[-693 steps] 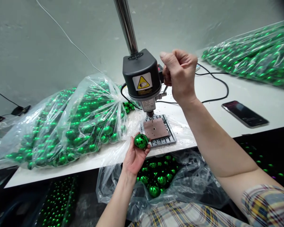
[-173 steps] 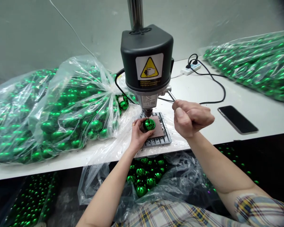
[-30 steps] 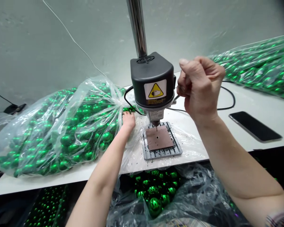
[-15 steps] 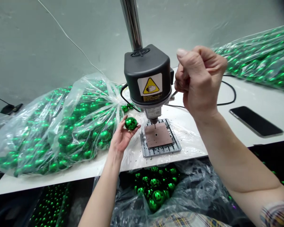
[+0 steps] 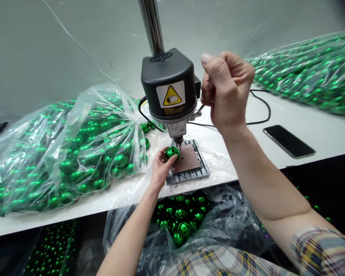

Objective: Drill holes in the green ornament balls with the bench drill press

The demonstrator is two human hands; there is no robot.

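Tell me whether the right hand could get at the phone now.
Probably yes: the phone lies uncovered on the table, though the right hand seems closed on the drill lever.

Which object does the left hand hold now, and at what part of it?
The left hand holds a shiny green ball, gripped round its left and lower side.

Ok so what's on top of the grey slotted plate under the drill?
The slotted plate holds a flat brown pad with a hole, and dark bits. The green ball and left hand cover part of its left side, so what's there is hidden.
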